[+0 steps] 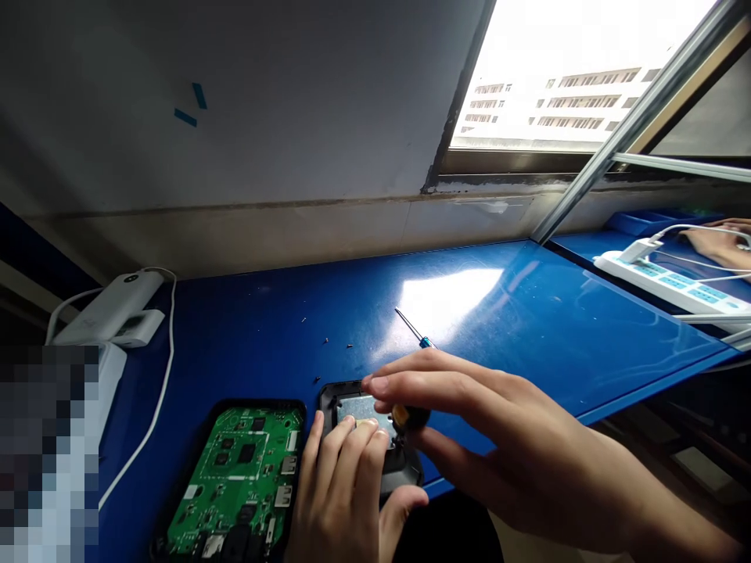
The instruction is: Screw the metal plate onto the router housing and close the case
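Note:
My left hand (352,477) lies with fingers stretched out over a black plastic cover (404,467) that has a grey metal plate (352,407) inside it. My right hand (469,422) grips the dark, amber-ended handle of what looks like a screwdriver (411,418), held over the cover's right side; its tip is hidden. Left of my left hand sits a black case half with a green circuit board (240,461). Small screws (326,340) lie loose beyond the cover. Another screwdriver (414,328), with a blue handle, rests behind my right hand.
A white power strip (111,305) with a cable (167,352) stands at the left. Beyond a metal frame post (610,117) on the right are another power strip (674,281), a blue tray (651,219) and another person's hand (721,246). A wall backs the blue table (252,320).

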Motion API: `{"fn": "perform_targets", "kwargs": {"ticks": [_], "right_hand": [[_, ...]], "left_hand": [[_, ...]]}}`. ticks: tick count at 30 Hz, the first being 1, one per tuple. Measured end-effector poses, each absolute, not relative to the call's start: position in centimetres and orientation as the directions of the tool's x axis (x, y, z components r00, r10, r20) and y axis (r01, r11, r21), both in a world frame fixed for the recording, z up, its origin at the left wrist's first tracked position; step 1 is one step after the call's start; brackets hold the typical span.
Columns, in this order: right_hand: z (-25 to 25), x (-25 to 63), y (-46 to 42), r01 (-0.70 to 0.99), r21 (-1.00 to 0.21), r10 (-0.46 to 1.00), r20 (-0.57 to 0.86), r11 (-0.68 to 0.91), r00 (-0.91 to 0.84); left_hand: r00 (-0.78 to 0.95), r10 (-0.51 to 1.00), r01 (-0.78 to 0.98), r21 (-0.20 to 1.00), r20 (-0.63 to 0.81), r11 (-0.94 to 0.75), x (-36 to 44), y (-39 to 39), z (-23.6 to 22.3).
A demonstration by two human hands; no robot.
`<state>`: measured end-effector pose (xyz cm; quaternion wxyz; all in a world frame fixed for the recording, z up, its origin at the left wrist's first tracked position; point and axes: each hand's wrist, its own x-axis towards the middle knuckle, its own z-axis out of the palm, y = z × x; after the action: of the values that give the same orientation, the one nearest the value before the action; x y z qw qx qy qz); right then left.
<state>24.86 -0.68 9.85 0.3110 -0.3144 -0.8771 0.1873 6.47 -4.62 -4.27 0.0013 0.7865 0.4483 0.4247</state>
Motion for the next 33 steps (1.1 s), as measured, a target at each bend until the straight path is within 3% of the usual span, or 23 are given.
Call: {"fn": "perform_targets", "kwargs": {"ticks": [6, 11, 14, 19, 22, 26, 33], "right_hand": [[8.2, 25.7, -0.9, 0.417, -0.58, 0.709, 0.495, 0.7, -0.503], [6.9, 25.8, -0.7, 0.491, -0.514, 0.698, 0.631, 0.703, -0.34], [7.2, 25.7, -1.2, 0.547, -0.465, 0.689, 0.645, 0.696, -0.33], [8.3, 25.2, -2.0, 0.567, -0.497, 0.735, 0.59, 0.657, -0.335], [8.1, 24.8, -1.4, 0.519, -0.518, 0.713, 0.633, 0.68, -0.302], [7.3, 24.8, -0.7, 0.509, -0.461, 0.638, 0.728, 0.727, -0.251], [7.3, 25.2, -2.0, 0.489, -0.559, 0.729, 0.62, 0.669, -0.29]], "left_hand": [[0.181, 0.754, 0.755, 0.402, 0.632, -0.518, 6.7, -4.8, -4.8], [0.247, 0.789, 0.82, 0.312, 0.563, -0.479, 6.8, -5.0, -4.4], [0.252, 0.808, 0.817, 0.331, 0.533, -0.473, 6.8, -5.1, -4.0], [0.253, 0.828, 0.801, 0.371, 0.5, -0.469, 6.5, -5.2, -3.7], [0.272, 0.824, 0.807, 0.348, 0.496, -0.476, 6.4, -5.2, -3.6], [0.265, 0.826, 0.83, 0.318, 0.497, -0.457, 6.5, -5.0, -3.7], [0.25, 0.845, 0.831, 0.344, 0.473, -0.438, 6.7, -5.0, -3.5]]}}
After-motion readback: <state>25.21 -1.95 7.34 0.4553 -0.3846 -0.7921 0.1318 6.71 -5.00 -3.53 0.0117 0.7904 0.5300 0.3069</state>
